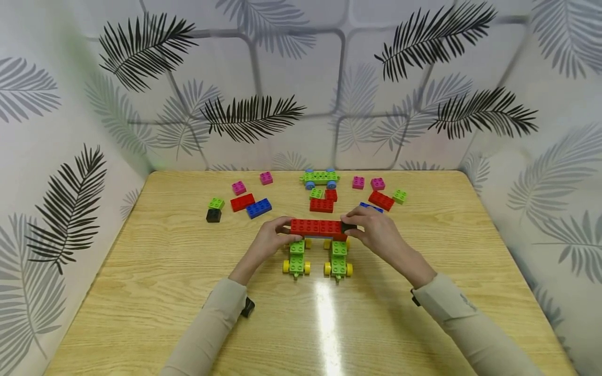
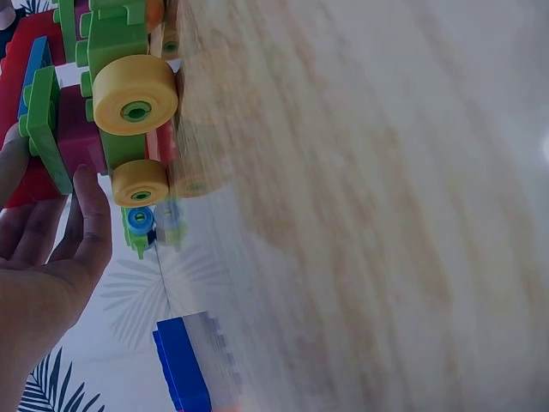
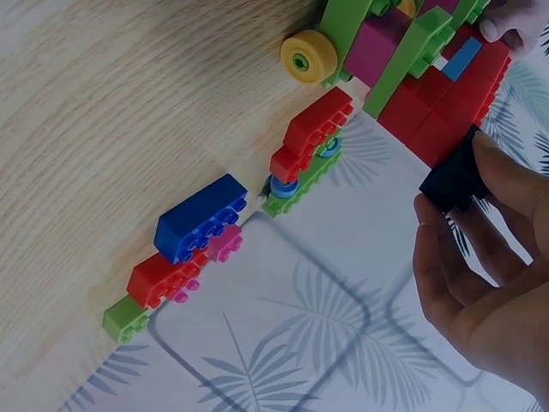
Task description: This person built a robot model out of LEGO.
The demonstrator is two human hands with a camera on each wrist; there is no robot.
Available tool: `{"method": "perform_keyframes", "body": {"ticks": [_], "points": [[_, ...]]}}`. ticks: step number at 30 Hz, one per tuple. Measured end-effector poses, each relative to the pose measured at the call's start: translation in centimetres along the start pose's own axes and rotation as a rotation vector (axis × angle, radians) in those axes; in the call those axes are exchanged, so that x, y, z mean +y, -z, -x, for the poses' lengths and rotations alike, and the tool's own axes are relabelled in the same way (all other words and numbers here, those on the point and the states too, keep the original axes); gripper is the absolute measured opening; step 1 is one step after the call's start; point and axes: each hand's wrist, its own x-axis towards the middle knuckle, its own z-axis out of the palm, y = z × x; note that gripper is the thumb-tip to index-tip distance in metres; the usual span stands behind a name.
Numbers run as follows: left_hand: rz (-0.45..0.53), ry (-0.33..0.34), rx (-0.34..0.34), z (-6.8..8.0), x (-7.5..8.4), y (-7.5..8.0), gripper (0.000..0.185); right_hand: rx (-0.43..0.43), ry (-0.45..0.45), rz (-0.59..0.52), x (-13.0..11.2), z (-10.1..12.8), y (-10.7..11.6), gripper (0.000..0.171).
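Observation:
A toy brick build has a row of red bricks (image 1: 314,226) bridging two green wheeled bases, the left base (image 1: 297,265) and the right base (image 1: 338,266), with yellow wheels (image 2: 135,96). My left hand (image 1: 271,236) grips the build's left end, fingers against a purple brick (image 2: 79,129) and a green brick (image 2: 47,129). At the other end, my right hand (image 1: 378,230) pinches a black brick (image 3: 450,180) between thumb and fingers. That brick sits right at the end of the red row. A blue brick (image 3: 464,58) shows under the red ones.
Behind the build stand a green car base (image 1: 320,177) with blue wheels and a red brick (image 1: 321,205). Loose bricks lie left and right, among them a blue brick (image 1: 259,208), a black brick (image 1: 213,215), a red brick (image 1: 381,200) and several pink ones. A patterned wall borders the table (image 1: 155,292).

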Motion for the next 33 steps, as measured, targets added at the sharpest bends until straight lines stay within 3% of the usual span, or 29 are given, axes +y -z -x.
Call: {"method": "perform_keyframes", "body": {"ticks": [7,14,26,33], "points": [[0.011,0.015,0.0,0.1,0.2,0.0,0.048,0.018,-0.007,-0.05,0.3,0.4,-0.5,0.033],[0.023,0.035,-0.021,0.2,0.2,-0.2,0.051,0.004,-0.024,-0.132,0.9,1.1,-2.5,0.048],[0.008,-0.006,-0.002,-0.1,0.1,0.0,0.051,-0.007,0.036,-0.123,1.7,0.4,-2.8,0.05],[0.02,0.002,-0.014,-0.5,0.3,0.0,0.049,-0.06,0.028,-0.086,1.8,-0.1,-2.6,0.047]]}}
